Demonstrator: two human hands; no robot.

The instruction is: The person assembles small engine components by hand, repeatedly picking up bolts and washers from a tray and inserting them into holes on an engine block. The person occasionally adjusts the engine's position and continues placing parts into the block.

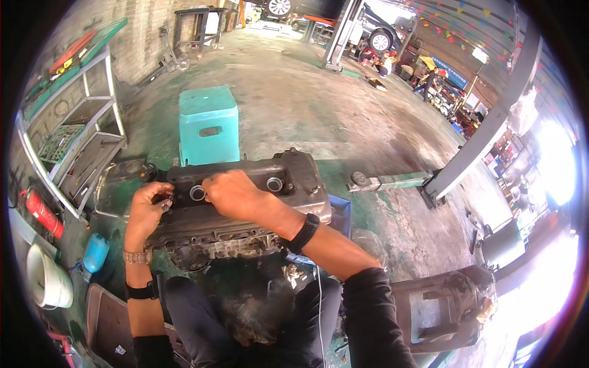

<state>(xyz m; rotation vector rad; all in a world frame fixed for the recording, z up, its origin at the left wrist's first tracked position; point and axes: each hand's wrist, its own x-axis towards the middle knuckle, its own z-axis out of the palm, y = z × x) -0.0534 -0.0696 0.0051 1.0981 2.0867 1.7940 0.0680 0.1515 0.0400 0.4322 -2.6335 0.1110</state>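
In front of me lies a dark, oily engine valve cover [300,178] on an engine head; two round spark plug holes show along its top. My left hand [146,211] is at its left end, fingers curled with small dark pieces at the fingertips, too small to name. Over the middle of the cover, between the two holes, my right hand [232,195] is closed with its fingertips turned down. Whatever it grips, if anything, is hidden by the hand. Dark straps circle both wrists, and a watch is on the left.
A turquoise plastic stool [208,129] stands just beyond the engine. To the left are a metal shelf cart [101,122], a red fire extinguisher [43,213], a blue bottle [96,253] and a white bucket [52,276]. A dark oil pan [442,313] lies at right, near a lift post [469,162].
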